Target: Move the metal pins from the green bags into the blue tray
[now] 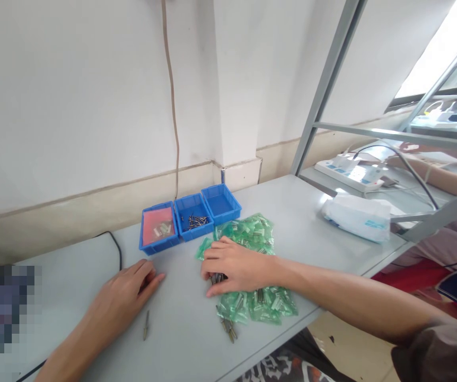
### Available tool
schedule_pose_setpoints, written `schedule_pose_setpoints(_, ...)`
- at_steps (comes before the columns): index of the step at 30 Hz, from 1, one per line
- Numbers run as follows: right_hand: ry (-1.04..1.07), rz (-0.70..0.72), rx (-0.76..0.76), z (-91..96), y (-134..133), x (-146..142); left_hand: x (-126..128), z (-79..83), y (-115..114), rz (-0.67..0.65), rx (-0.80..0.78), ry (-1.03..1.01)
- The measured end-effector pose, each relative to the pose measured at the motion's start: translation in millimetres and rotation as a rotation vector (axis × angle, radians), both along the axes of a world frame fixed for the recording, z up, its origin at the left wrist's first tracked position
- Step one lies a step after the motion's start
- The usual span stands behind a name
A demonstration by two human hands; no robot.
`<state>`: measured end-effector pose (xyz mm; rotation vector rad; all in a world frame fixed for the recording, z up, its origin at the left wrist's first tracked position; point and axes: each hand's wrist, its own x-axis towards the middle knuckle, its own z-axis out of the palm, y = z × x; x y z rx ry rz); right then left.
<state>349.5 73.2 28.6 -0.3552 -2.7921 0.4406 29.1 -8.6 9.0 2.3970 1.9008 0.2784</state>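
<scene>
My left hand (127,292) rests on the grey tabletop with its fingers bent and its thumb stretched out apart from them; no object shows in it. Close by lies one thin metal piece that looks like a blind rivet (146,325). My right hand (238,265) is curled over a bunch of metal rivets (218,277), partly hidden beneath its fingers and thumb. Under and around that hand spread several small green plastic bags (258,231) with metal pieces inside. A few loose rivets (228,326) lie below it, at the edge of the bags.
Three blue trays (194,236) stand side by side; the left holds a pink sheet and a small bag, the middle loose rivets. To the right are a white packet (358,217), a metal frame (324,95), a power strip (348,172) and another person's arm (443,172).
</scene>
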Motion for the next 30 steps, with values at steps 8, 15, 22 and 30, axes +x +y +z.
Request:
schedule_pose_setpoints(8,-0.024,-0.030,-0.021,0.9,0.0,-0.3,-0.9,-0.3,0.5,0.003,-0.006,-0.007)
schedule_pose_setpoints(15,0.021,-0.062,-0.007,1.1,-3.7,-1.8,-0.1,0.4,0.6,-0.004,0.011,-0.023)
schedule_pose_setpoints(22,0.008,-0.087,-0.077,3.8,-5.7,-0.6,-0.7,-1.7,0.2,0.009,0.002,-0.003)
schedule_pose_setpoints(30,-0.009,-0.107,0.036,0.5,-4.7,0.8,1.1,0.9,1.2,0.020,-0.044,0.012)
